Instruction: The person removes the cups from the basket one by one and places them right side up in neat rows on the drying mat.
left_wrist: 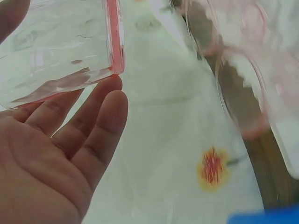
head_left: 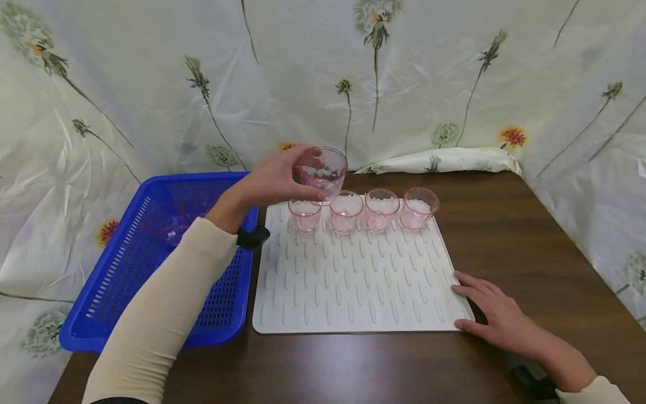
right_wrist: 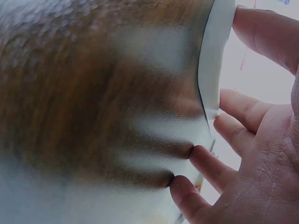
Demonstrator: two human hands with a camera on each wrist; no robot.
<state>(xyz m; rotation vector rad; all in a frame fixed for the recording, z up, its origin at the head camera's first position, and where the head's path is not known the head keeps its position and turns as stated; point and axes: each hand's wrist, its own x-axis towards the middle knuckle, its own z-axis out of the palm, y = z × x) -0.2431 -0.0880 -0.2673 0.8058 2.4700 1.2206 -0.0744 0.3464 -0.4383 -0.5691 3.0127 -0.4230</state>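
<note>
Placing, I think: my left hand (head_left: 276,178) grips a pink tumbler (head_left: 330,175) at 11 o'clock on the white ridged mat (head_left: 355,280); my empty right hand (head_left: 497,318) touches its 4 o'clock edge. Next needs gentle lowering.

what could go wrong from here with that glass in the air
The glass in the left hand overlaps two standing glasses in the head view, so it might knock one over. Gripped by its side, it could slip. The right hand touches the edge of the white mat; a nudge might shift it and wobble the glasses.
</note>
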